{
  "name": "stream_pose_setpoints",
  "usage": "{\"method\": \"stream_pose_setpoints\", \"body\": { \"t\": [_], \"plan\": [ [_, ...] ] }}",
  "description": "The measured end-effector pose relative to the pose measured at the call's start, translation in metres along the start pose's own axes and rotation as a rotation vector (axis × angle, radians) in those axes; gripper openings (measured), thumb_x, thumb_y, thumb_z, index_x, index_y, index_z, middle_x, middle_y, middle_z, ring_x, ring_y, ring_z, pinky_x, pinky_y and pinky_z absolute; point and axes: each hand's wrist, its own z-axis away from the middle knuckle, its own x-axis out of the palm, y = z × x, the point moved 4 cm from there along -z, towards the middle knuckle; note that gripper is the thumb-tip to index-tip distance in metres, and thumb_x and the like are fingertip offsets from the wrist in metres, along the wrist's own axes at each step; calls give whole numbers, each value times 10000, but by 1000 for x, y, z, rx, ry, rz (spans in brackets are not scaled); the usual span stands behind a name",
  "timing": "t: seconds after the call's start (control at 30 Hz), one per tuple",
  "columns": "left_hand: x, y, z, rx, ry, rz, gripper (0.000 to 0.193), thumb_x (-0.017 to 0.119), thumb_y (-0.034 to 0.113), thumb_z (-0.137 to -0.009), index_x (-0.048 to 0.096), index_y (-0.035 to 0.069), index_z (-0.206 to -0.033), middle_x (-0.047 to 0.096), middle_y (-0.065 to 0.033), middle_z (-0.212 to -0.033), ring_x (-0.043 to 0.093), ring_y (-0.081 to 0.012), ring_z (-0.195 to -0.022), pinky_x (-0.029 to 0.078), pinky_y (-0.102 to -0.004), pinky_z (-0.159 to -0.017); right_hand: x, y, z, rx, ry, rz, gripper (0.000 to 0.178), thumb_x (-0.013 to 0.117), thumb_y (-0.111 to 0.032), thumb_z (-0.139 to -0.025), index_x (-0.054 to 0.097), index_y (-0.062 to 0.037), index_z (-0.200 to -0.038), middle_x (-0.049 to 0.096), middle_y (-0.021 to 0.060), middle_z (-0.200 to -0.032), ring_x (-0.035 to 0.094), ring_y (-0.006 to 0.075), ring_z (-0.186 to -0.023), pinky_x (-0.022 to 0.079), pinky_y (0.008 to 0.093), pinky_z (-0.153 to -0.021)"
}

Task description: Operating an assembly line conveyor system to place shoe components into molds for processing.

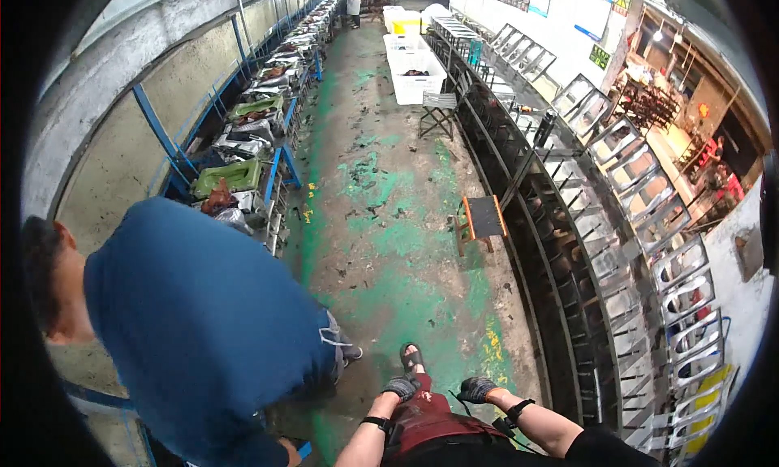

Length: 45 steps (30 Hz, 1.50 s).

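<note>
Grey knitted work gloves cover both of my hands, which are low in front of my body. Against the dark red cloth (434, 414) at my waist, my left hand (402, 387) is curled, and whatever its fingers hold is hidden. My right hand (476, 390) is closed a little to the right of that cloth. A thin dark strip or cord shows by its fingers, too small to make out. Dark bands circle both of my wrists. Below, my foot in a dark sandal (412, 357) stands on the worn green floor (381, 305).
A person in a blue shirt (203, 305) bends close on my left, beside a long bench with green trays (229, 177). Along the right runs a dark rack (568, 248) with metal frames. A small folding stool (484, 217) and white bins (416, 77) stand ahead.
</note>
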Motion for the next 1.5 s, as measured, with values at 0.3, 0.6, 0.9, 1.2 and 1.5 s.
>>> {"method": "stream_pose_setpoints", "body": {
  "t": [0.3, 0.6, 0.9, 1.2, 1.5],
  "plan": [
    [-245, 62, -213, 79, 164, 208, 481, 495, 418, -930, 606, 112, -1284, 563, -150, -1372, 514, -348, -1279, 403, -435, -1076, -313, 13, -115, 150, 110, -40, 459, 550, -475, -869, 711, -73, -1022, 688, 209, -1047, 650, 394, -1018, 521, 465, -874],
    [-461, -68, -347, -191, 232, 0, 340, 491, 341, -916, 710, 128, -1067, 690, -121, -1122, 640, -364, -1039, 504, -461, -894, -526, 79, -397, -170, 49, 185, 424, 567, -472, -861, 701, -95, -1003, 687, 198, -1029, 651, 379, -992, 507, 446, -866],
    [-806, -124, -459, -255, 439, -157, 324, 576, 384, -907, 706, 127, -1055, 710, -127, -1047, 663, -335, -976, 515, -437, -857, -848, -85, -604, -391, 52, 70, 370, 607, -406, -837, 672, -45, -889, 677, 212, -877, 643, 416, -851, 509, 482, -758],
    [-1096, -232, -554, -153, 783, 216, 313, 595, 366, -909, 699, 119, -1071, 712, -118, -1048, 663, -320, -978, 511, -439, -858, -1041, -244, -830, -265, 243, 30, 401, 634, -392, -841, 670, -27, -1004, 665, 229, -993, 627, 418, -960, 488, 487, -843],
    [-1370, -322, -603, 66, 1128, 393, 280, 544, 270, -956, 681, 54, -1070, 714, -103, -1001, 657, -296, -902, 499, -403, -782, -1295, -465, -987, -382, 389, 136, 406, 635, -429, -846, 703, -55, -990, 688, 202, -926, 659, 389, -888, 514, 451, -805]
  ]
}}
